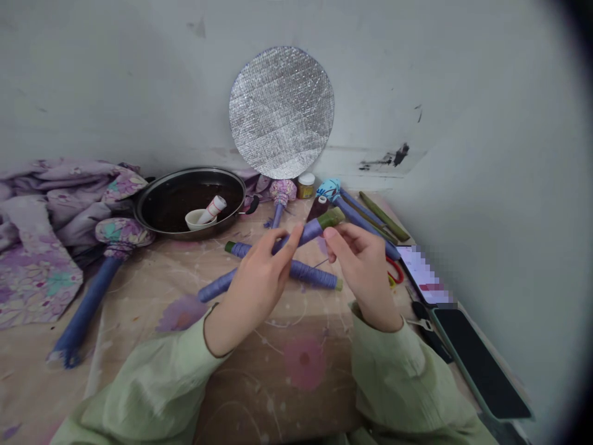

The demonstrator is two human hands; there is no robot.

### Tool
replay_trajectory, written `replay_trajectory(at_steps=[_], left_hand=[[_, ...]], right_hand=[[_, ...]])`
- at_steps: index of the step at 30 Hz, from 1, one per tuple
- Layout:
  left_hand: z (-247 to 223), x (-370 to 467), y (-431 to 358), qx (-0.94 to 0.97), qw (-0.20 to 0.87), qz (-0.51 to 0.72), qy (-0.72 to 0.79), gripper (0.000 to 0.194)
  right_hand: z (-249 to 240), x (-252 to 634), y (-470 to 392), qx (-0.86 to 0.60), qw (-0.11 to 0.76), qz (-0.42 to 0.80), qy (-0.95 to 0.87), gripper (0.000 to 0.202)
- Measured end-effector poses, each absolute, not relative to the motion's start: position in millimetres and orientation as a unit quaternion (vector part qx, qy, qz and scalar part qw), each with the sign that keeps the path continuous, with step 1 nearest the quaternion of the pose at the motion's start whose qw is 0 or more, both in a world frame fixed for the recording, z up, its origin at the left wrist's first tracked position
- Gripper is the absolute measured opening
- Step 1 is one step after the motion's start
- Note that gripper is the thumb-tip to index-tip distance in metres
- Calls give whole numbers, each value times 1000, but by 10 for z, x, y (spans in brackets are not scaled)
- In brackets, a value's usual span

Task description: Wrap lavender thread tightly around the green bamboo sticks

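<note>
A green stick, likely a plant stem, wrapped in purple thread slants across the table's middle with its bare green end up to the right. My left hand is closed around it, fingers lying along the wrapping. Close to the green end, my right hand pinches a thin purple thread. That thread runs down to a spool of purple thread, which lies crosswise under the stick, partly hidden by my left hand. Both tips of the spool's core show green.
Left lie a fabric-headed, purple-wrapped stick and floral cloth. Behind are a pan holding a white cup, and a silver disc. Right are green stems, red-handled scissors, keys and two phones.
</note>
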State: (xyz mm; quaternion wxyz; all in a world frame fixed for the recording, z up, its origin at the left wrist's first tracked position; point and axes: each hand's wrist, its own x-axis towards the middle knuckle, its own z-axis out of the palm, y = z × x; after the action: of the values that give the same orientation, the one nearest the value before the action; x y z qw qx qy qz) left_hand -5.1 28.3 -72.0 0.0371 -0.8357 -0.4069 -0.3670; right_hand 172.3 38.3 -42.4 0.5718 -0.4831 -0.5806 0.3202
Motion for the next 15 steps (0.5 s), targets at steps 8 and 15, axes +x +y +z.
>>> replay_trajectory(at_steps=[8,15], left_hand=[[-733,14,278,-831,-54,-424,-355,44],[-574,-6,204,-583,-684,-345,-270,27]], right_hand=[[-420,1761,411,-497,578,289,-579,34],[-403,1763,347,-423,556,341,-629,29]])
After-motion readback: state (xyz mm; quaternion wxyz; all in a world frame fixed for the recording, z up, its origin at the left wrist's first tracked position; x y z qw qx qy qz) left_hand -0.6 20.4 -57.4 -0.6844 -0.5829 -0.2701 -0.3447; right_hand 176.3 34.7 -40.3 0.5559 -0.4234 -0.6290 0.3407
